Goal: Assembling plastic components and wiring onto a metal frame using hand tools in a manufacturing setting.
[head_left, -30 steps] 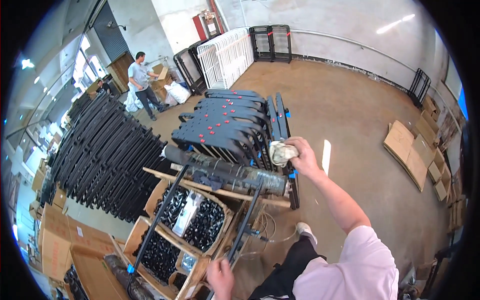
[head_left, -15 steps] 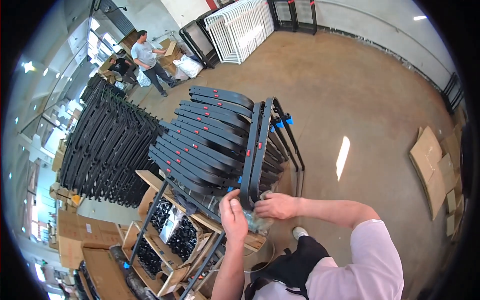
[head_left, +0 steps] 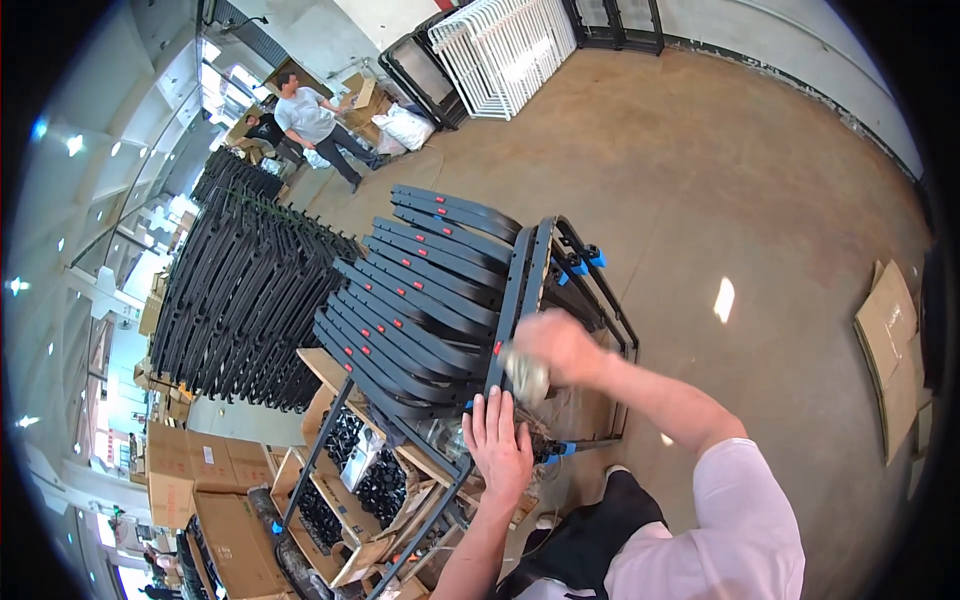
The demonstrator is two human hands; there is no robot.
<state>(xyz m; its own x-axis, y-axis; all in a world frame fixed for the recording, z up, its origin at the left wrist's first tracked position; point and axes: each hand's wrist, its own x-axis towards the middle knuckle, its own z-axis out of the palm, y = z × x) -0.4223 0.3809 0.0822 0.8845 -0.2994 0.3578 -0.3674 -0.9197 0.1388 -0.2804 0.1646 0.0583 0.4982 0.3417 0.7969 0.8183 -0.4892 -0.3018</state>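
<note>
A black metal frame (head_left: 532, 275) stands at the picture's centre, a pale cloth (head_left: 525, 376) at its near edge. The blurred right hand (head_left: 560, 347) clutches the cloth; the left hand (head_left: 498, 445), fingers extended, meets the frame's lower end. Similar frames (head_left: 430, 262) crowd leftward; white racks (head_left: 505, 55) stand top centre.

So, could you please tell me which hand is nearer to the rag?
Right: the right hand holds the rag, while the left hand rests its fingers on a black frame, just below and left of the rag.
</note>
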